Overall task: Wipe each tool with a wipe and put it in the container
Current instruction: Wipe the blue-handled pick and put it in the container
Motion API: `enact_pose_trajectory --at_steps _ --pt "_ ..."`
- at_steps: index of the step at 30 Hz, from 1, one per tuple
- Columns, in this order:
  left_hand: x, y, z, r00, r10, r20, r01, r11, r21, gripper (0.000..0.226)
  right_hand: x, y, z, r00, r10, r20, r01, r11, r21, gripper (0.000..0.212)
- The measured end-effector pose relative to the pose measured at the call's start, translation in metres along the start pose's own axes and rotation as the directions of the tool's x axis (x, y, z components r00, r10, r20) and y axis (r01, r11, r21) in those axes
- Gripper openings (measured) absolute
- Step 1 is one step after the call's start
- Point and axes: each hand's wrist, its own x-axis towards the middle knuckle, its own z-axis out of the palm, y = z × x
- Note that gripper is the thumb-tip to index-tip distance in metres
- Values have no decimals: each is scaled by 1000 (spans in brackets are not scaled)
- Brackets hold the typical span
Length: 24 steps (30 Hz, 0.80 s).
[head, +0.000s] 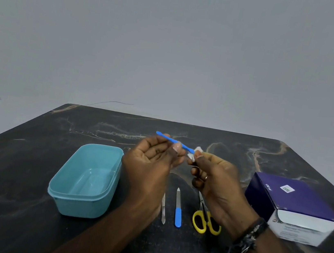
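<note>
Your left hand pinches a slim blue tool above the dark marbled worktop, its grip closed on the shaft. Your right hand has its grip clamped on a white wipe wrapped around the tool's right end. The teal container stands open at left. Below the hands lie a metal file, a blue-handled file and yellow scissors; a purple box sits at right.

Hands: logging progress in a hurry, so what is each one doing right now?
Left hand: holding the blue stick tool in its fingertips, palm open.
Right hand: closed, pinching the white wipe around the tool's end.
</note>
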Motion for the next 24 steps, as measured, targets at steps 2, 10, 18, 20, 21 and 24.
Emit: enact_pose_trajectory --at_steps 2,10,18,20,21,24 --pt "-1 0 1 996 82 -22 -80 994 79 5 -3 4 4 1000 3 24 -2 999 -41 18" --pt "10 1 -4 950 276 -150 -227 933 278 14 -7 6 8 990 -40 133 66 978 -198 16" --pt "7 -6 -5 978 208 -12 -187 904 384 18 -7 3 2 970 -48 240 122 944 -306 15" --pt "6 -7 -5 983 182 17 -174 903 394 17 -8 4 4 960 -37 278 124 944 -304 17" --pt "7 -7 -4 984 177 19 -171 904 392 17 -7 4 5 959 -40 281 126 947 -294 17" --pt "10 -5 -5 987 157 -16 -140 915 380 18 -6 1 3 966 -54 253 119 961 -250 17"
